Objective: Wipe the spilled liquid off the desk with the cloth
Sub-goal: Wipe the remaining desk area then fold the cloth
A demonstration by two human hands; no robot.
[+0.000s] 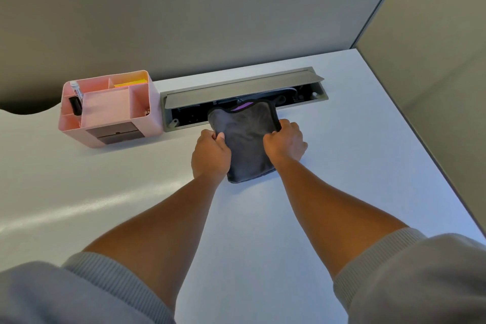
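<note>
A dark grey cloth [246,139] with a black hem and a purple patch near its far edge lies on the white desk [342,166], its far end over the open cable tray. My left hand [210,155] grips the cloth's left edge. My right hand [285,143] grips its right edge. Both fists are closed on the fabric. I cannot make out any spilled liquid on the desk surface.
A grey cable tray [244,97] with its lid raised runs along the back of the desk. A pink desk organiser [110,110] with a marker and yellow notes stands to the left. Grey partition walls [434,60] enclose the back and right.
</note>
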